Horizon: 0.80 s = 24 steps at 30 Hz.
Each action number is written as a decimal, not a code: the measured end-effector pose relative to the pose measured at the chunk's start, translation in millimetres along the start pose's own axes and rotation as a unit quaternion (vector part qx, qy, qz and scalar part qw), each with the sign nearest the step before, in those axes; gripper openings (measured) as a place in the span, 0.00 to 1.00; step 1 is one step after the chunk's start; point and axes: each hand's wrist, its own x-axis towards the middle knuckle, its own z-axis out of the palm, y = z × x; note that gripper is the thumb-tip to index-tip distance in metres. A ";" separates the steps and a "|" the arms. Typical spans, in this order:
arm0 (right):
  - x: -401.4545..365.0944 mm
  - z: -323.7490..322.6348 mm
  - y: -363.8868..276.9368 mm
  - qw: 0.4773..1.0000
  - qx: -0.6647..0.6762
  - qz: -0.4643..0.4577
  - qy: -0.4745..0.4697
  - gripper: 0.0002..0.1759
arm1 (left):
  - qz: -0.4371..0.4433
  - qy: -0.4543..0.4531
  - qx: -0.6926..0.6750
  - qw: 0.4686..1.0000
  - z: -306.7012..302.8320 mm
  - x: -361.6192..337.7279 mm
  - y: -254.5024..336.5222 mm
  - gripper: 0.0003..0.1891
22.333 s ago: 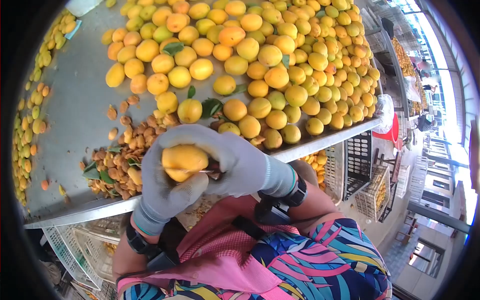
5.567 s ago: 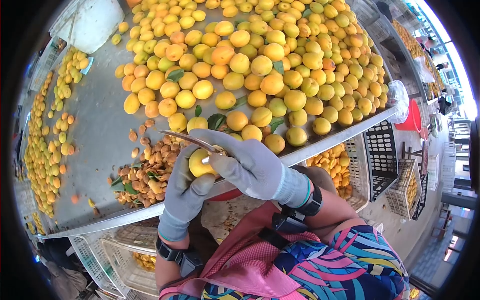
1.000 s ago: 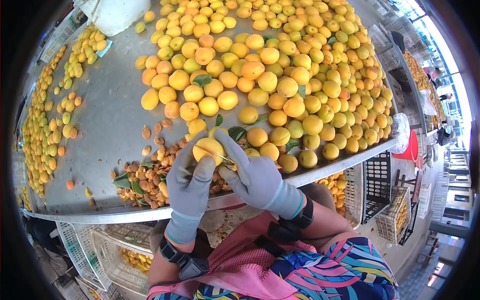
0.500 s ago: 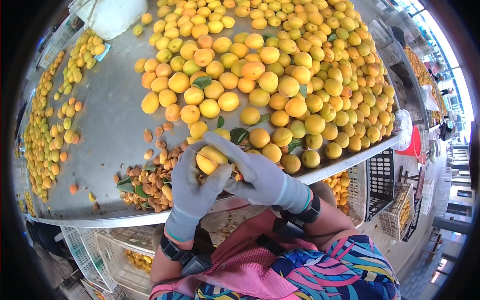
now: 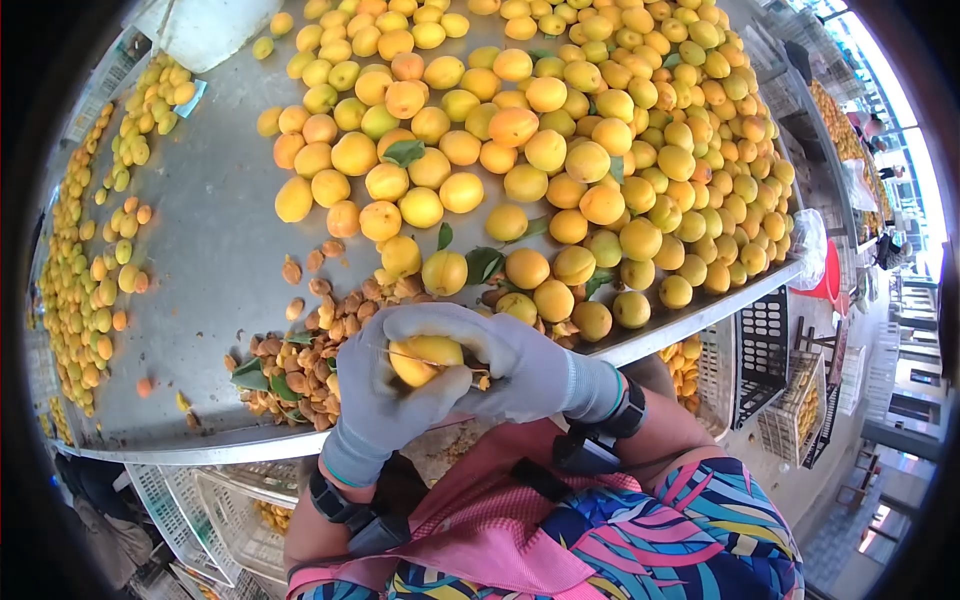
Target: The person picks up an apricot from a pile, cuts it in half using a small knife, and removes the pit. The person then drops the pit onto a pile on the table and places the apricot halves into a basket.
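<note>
Together, left hand [image 5: 385,385] and right hand [image 5: 520,365] pinch one split apricot [image 5: 425,359], fingers curled round it. Rightward, one black crate [image 5: 763,350] separates two pale crates [image 5: 714,385] holding fruit [image 5: 686,362].

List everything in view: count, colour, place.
Held fruit: one, yellow, in both hands
Loose fruit: many, yellow to orange, on table
Stones: many, brown, near edge
Leaves: several, green, among fruit
Table: one, grey, ahead
Tub: one, white, top left
Bag: one, clear, right
Bucket: one, red, right
Dark crates: some, black, right
Pale crates: several, white, around table
People: few, colours unclear, far right
Apron: one, pink, front
Wrist devices: two, black, wrists
Left hand: one, grey glove, left
Right hand: one, grey glove, right
</note>
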 end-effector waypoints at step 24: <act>-11.5 -31.8 -42.6 0.910 0.228 0.321 0.132 0.35 | -0.125 0.123 -0.290 0.941 8.6 4.1 1.2 0.28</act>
